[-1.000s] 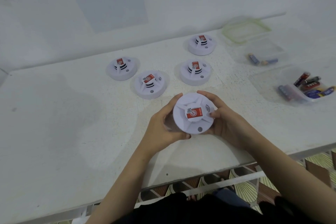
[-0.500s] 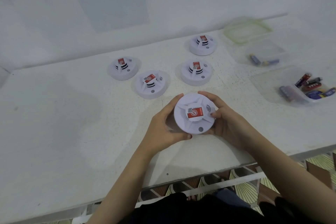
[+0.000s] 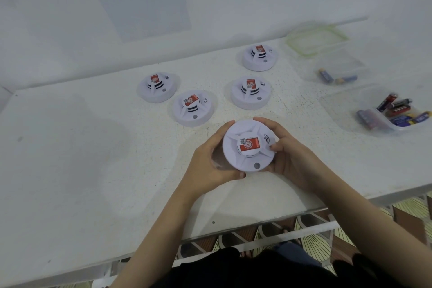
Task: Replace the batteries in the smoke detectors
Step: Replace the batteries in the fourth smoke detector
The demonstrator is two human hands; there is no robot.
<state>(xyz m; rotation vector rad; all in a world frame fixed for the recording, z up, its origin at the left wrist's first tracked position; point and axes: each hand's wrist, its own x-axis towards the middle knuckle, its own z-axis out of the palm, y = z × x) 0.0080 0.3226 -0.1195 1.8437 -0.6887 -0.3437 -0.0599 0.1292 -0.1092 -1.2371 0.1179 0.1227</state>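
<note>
A round white smoke detector [image 3: 243,158] with a red label on its centre is held just above the white table [image 3: 81,159], near the front edge. My left hand [image 3: 210,161] grips its left rim, thumb under the near side. My right hand [image 3: 284,153] grips the right rim, thumb tip on the top face. Several more white detectors lie behind it: one [image 3: 156,87] at the left, one [image 3: 192,109] in front of that, one [image 3: 250,93] in the middle and one [image 3: 259,57] at the back.
At the right stands a clear tub [image 3: 371,110] with several batteries. Behind it a second clear tub [image 3: 346,63] holds two blue batteries [image 3: 336,77], and a green-rimmed lid [image 3: 315,41] lies at the back. A wall bounds the table's far side.
Both hands keep their hold on the detector. The view has shifted very slightly; the detector stays in the same place.
</note>
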